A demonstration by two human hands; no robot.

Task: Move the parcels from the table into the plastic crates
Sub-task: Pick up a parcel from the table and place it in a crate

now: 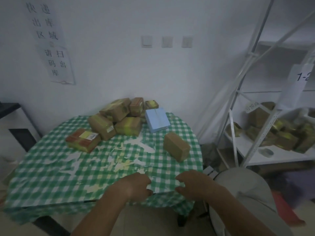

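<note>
The parcels are all on the worktop (51, 171), none lifted yet. I take the blue box (157, 121) as my marker. Just left of it, and behind it against the wall, a heap of brown parcels (117, 116) leans box on box. Further left of the blue box, apart from the heap's front, lies a red-taped parcel (83, 140) with a yellow label. Nearer to me than the blue box, and a little right, a plain brown parcel (176, 147) stands alone, tilted.

My left hand (134, 185) and right hand (194, 183) hover well nearer than the blue box, over the worktop's front edge. Each grip is loosely curled, holding nothing.

Risks as I see them: the heap looks unsteady, so pulling a low box first could tumble the upper ones off the back or side. The checked cloth (105, 169) is wrinkled and torn; a dragged parcel could snag it and shift everything. I see no plastic crates here, so I can't judge the carry; a turn towards the white shelving (255, 92), right of the blue box, risks a knock.
</note>
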